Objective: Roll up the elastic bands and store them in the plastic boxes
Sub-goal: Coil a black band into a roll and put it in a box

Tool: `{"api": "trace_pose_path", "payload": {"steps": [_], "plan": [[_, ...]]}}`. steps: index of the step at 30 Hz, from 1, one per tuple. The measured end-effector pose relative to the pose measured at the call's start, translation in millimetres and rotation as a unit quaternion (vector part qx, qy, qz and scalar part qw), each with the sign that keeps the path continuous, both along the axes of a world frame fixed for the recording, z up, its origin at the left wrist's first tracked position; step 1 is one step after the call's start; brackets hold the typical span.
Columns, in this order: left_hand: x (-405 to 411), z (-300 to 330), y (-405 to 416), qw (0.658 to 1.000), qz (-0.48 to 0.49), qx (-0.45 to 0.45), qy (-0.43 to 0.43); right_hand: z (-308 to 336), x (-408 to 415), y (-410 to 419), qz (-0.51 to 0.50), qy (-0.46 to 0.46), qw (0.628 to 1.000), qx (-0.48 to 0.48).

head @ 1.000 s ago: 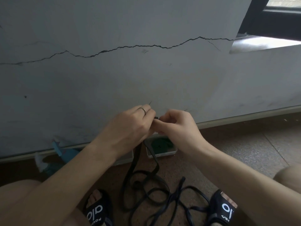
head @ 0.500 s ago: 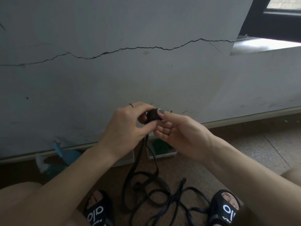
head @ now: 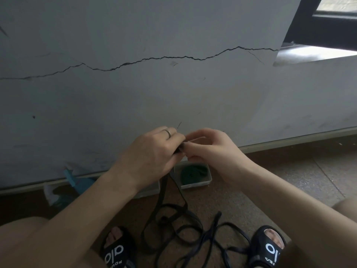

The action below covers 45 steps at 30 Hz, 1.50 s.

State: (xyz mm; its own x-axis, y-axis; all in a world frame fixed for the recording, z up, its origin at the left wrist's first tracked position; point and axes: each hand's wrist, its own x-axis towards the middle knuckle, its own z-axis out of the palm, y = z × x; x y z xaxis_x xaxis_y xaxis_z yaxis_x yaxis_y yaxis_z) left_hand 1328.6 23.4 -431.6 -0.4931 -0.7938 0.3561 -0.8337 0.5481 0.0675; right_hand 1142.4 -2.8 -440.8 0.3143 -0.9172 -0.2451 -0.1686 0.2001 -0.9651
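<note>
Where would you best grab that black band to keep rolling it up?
Probably at the small wound roll, pinched across its flat sides from left and right, as the left hand and right hand do now. The rest of the black elastic band hangs slack from there to a loose tangle on the floor, so a grip lower down would let the roll unwind.

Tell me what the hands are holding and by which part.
Both hands pinch the black elastic band at its rolled-up end: left hand and right hand grip the small roll between them; the rest trails to the floor.
</note>
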Motion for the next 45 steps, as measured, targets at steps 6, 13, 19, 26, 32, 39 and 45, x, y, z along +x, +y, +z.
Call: {"api": "trace_pose_path", "payload": {"steps": [6,13,19,26,32,39,45], "plan": [[-0.3,-2.9,-2.0,0.999,-0.012,0.007,0.044,-3.1,2.9,6.7,-0.041,0.031,0.998,-0.026],[-4.1,-2.9,0.2,0.984,0.029,0.027,0.172,-0.1,-1.4,2.3,-0.005,-0.199,0.969,0.15],[-4.7,0.6,2.6,0.974,0.029,0.055,0.218,0.3,-1.4,1.7,0.041,-0.28,0.936,0.208],[8.0,-0.9,-4.2,0.995,0.009,0.019,0.094,4.3,-2.3,2.5,0.061,-0.211,0.959,0.18],[5.0,0.3,-3.5,0.994,-0.029,0.027,0.101,0.5,-0.3,4.3,-0.002,-0.126,0.988,0.092],[4.0,4.0,1.4,0.971,-0.004,0.07,0.23,4.1,-3.3,4.2,0.049,-0.232,0.959,0.157],[7.6,4.1,-1.4,0.973,0.025,0.083,0.214,3.8,-2.5,4.9,0.069,-0.24,0.944,0.217]]}}
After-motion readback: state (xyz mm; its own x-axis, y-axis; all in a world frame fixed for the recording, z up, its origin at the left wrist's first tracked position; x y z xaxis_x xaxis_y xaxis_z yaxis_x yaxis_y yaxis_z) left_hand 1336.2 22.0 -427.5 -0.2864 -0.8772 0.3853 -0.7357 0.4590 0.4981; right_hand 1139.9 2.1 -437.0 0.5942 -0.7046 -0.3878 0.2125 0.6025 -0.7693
